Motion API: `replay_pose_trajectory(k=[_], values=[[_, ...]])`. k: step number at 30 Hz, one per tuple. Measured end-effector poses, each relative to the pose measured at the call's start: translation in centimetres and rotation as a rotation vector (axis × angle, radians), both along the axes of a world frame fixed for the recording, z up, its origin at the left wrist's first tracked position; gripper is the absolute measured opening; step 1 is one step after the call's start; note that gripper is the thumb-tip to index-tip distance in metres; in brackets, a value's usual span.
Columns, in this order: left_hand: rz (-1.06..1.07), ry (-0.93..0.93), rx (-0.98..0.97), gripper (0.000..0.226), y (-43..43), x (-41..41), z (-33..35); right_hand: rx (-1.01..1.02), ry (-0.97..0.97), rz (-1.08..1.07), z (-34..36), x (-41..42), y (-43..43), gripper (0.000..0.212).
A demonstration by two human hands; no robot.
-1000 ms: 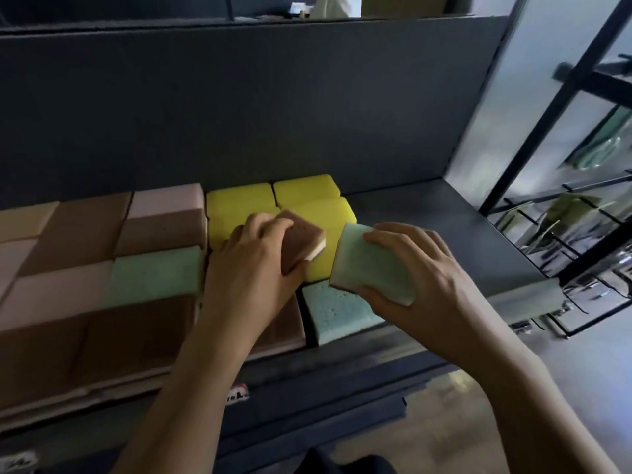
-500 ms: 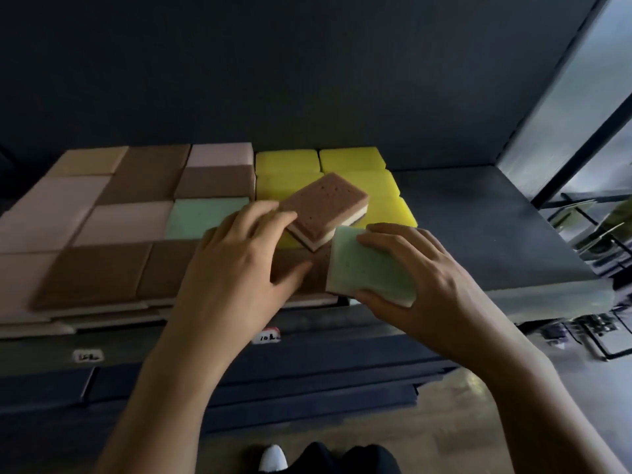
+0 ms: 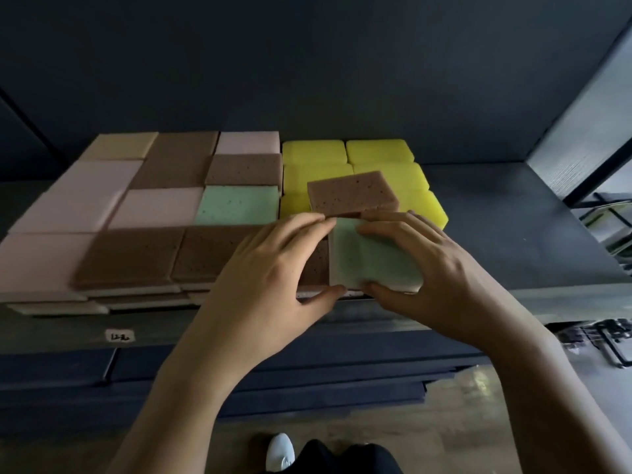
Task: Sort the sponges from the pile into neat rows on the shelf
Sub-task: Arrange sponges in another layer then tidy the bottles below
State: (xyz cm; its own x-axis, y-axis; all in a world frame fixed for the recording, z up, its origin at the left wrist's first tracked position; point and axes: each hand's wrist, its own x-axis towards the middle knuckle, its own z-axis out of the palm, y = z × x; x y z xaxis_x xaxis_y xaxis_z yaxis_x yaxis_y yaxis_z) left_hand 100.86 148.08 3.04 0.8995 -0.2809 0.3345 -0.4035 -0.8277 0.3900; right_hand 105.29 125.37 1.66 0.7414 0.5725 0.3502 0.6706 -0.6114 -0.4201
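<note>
– At the front edge of the shelf (image 3: 506,213), right hand (image 3: 434,268) was clamped on the green sponge (image 3: 369,258): fingers over its far edge, thumb on the near one.
– Left?
– Left hand (image 3: 270,268) pinched the same sponge along its left side, index tip at the far corner and thumb at the near corner. Both hands were closed on it and held nothing else.
– Seated or in the air?
– Couldn't tell. It sat about level, just right of the front brown sponges (image 3: 130,254) and just in front of the yellow sponges (image 3: 314,152). Looked like it was being squared into that slot.
– Anything out of line?
– Loose brown sponge (image 3: 352,195) lay skewed on top of the yellow sponges, with its near edge just beside both hands' fingertips. It wasn't in any row.
– Progress?
– My read: well along. Left part of the shelf was tiled tight with pink sponges (image 3: 154,206), brown ones, a tan sponge (image 3: 123,145) at the back and a second green sponge (image 3: 239,205) mid-grid. Front stacks looked at least two deep.
– Left to do?
– Seat the green one and place the loose brown one. Colours were mixed in the grid, so whether it counts as "sorted" is a judgement call. No pile was in view, so I couldn't say how many remained.
– Rest of frame?
– Paper label (image 3: 119,335) on the shelf's front lip, wire rack (image 3: 612,217) off right, white shoe (image 3: 280,451) below.
</note>
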Motion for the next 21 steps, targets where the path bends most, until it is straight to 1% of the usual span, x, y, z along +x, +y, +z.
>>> replay_pose_trajectory(k=[4, 9, 13, 17, 21], values=[[-0.025, -0.004, 0.006, 0.074, -0.4, 0.7, 0.0, 0.012, 0.01, 0.051, 0.3, 0.8, -0.2, 0.061], [-0.082, -0.004, -0.055, 0.07, -0.4, 1.3, -0.2, -0.011, -0.005, 0.017, 0.4, 0.7, -0.6, 0.065], [-0.097, 0.018, -0.097, 0.069, 0.2, 1.0, -0.2, -0.043, -0.054, -0.04, 0.2, -0.1, -0.2, 0.061], [-0.106, 0.037, -0.093, 0.071, 1.0, 0.5, -0.4, -0.044, -0.065, -0.05, -0.1, -0.5, 0.7, 0.057], [-0.056, 0.022, -0.042, 0.075, 2.2, -0.1, -0.1, -0.056, -0.077, -0.039, -0.3, -0.8, 1.5, 0.055]])
